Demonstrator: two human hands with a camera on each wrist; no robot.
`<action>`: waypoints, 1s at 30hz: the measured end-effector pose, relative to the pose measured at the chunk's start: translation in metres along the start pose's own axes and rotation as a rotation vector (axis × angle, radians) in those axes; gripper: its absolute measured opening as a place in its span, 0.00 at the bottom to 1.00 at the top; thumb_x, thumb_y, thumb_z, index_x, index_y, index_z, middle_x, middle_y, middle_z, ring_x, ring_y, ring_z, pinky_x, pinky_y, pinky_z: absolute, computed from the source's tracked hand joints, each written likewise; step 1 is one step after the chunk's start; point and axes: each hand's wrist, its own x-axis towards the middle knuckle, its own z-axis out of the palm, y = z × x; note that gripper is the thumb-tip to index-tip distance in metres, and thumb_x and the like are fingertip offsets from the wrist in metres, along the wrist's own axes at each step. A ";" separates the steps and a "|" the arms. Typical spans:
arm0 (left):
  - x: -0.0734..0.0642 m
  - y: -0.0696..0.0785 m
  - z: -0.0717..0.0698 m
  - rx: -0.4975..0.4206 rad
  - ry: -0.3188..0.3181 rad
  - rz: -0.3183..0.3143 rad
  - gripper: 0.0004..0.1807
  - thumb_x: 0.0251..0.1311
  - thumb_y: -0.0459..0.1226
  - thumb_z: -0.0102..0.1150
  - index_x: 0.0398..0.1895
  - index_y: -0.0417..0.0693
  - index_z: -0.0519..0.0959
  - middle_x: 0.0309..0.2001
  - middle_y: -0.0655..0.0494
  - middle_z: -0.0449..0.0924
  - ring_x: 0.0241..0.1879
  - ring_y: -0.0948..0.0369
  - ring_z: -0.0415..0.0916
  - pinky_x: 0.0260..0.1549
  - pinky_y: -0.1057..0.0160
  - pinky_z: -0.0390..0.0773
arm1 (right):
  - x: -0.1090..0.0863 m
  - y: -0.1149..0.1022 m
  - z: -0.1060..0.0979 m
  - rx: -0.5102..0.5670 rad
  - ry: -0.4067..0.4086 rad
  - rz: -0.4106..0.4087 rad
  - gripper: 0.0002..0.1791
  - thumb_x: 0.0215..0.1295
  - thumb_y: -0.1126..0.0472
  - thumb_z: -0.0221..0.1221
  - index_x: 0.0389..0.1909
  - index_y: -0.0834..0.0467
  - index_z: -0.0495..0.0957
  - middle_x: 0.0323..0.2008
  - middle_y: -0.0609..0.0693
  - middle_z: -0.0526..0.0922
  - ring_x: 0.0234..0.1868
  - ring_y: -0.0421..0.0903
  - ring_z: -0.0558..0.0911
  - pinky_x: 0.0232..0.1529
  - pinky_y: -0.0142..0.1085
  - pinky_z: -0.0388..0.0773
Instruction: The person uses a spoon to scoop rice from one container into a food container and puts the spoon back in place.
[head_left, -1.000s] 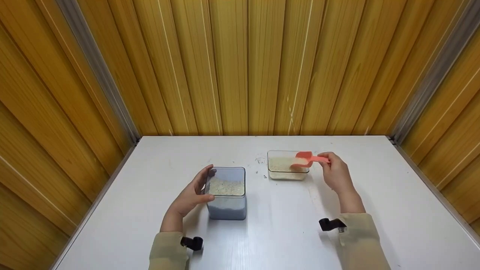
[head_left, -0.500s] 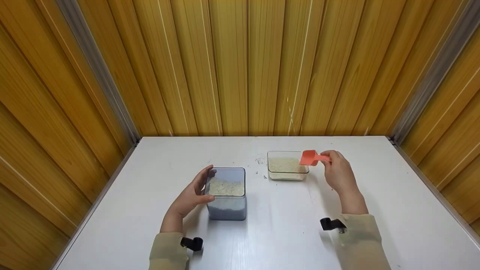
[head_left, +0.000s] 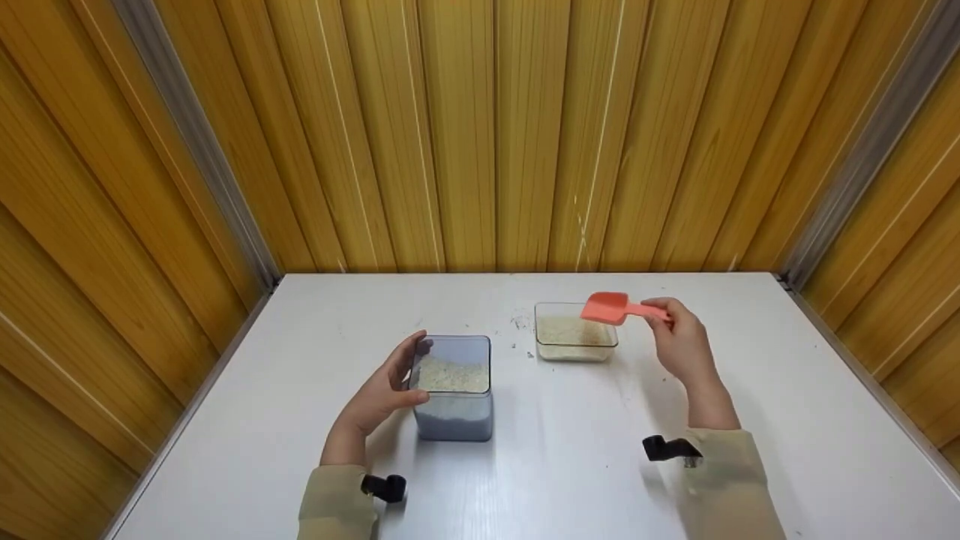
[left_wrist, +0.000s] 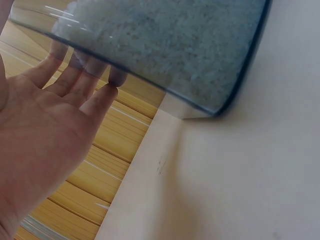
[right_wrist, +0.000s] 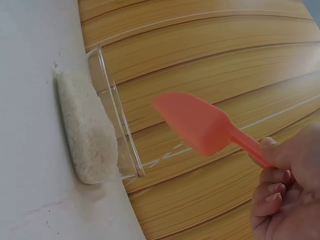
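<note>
My right hand [head_left: 684, 341] pinches the handle of a small coral-red scoop [head_left: 606, 308], thumb on top and fingers curled below. The scoop is raised above the right part of a low clear container [head_left: 576, 352], tilted with its tip to the left. Pale grains that look like rice [right_wrist: 87, 130] lie in that container. My left hand [head_left: 379, 397] holds a taller bluish clear container [head_left: 455, 420] by its left side, thumb at the near rim and fingers toward the back. Similar pale grains [head_left: 454, 375] fill part of it.
Both containers stand on a white table [head_left: 555, 465], the low one farther back and to the right. Small dark specks [head_left: 520, 322] and crumbs lie left of the low container. Yellow wood-patterned panels [head_left: 480, 150] close off the back and sides.
The scoop has come up out of the grains in the low container, turning as it rose. My right hand shifted slightly right and back. The left hand and taller container stayed put.
</note>
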 end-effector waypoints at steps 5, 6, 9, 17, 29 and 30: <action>0.000 0.000 0.000 -0.002 -0.001 0.002 0.61 0.53 0.45 0.79 0.84 0.59 0.47 0.85 0.52 0.36 0.85 0.50 0.29 0.82 0.45 0.36 | 0.001 -0.002 0.000 0.178 0.026 0.051 0.18 0.78 0.61 0.54 0.62 0.63 0.77 0.34 0.47 0.73 0.33 0.40 0.68 0.31 0.28 0.67; 0.000 0.000 0.000 -0.001 -0.001 0.002 0.61 0.53 0.45 0.79 0.84 0.59 0.47 0.85 0.51 0.36 0.85 0.50 0.29 0.82 0.44 0.36 | 0.001 -0.003 0.000 0.226 0.025 0.063 0.18 0.78 0.60 0.54 0.62 0.63 0.77 0.33 0.45 0.72 0.32 0.39 0.67 0.31 0.27 0.67; 0.000 0.000 0.000 -0.002 0.002 0.000 0.61 0.53 0.45 0.79 0.84 0.59 0.47 0.85 0.52 0.36 0.85 0.50 0.29 0.82 0.45 0.36 | 0.000 -0.006 0.002 0.430 0.011 0.088 0.19 0.78 0.60 0.54 0.62 0.65 0.76 0.29 0.42 0.69 0.30 0.38 0.65 0.27 0.26 0.66; 0.000 -0.001 0.000 -0.012 -0.003 0.005 0.61 0.53 0.45 0.79 0.84 0.59 0.47 0.86 0.52 0.35 0.85 0.51 0.28 0.82 0.45 0.34 | -0.004 -0.017 0.014 0.811 -0.074 0.078 0.09 0.77 0.58 0.56 0.51 0.54 0.82 0.23 0.43 0.68 0.25 0.37 0.63 0.24 0.26 0.63; 0.001 0.000 0.000 -0.012 0.003 0.012 0.62 0.51 0.46 0.80 0.84 0.58 0.47 0.85 0.51 0.37 0.85 0.51 0.29 0.82 0.46 0.35 | -0.012 -0.038 0.037 0.811 -0.191 0.060 0.11 0.79 0.64 0.53 0.53 0.62 0.79 0.23 0.44 0.68 0.25 0.38 0.63 0.24 0.27 0.62; 0.001 0.000 0.000 -0.012 0.005 0.010 0.63 0.51 0.46 0.80 0.84 0.58 0.47 0.85 0.51 0.37 0.85 0.51 0.30 0.82 0.46 0.35 | -0.013 -0.041 0.038 0.811 -0.194 0.059 0.11 0.78 0.64 0.53 0.53 0.62 0.80 0.23 0.44 0.68 0.25 0.38 0.63 0.24 0.27 0.62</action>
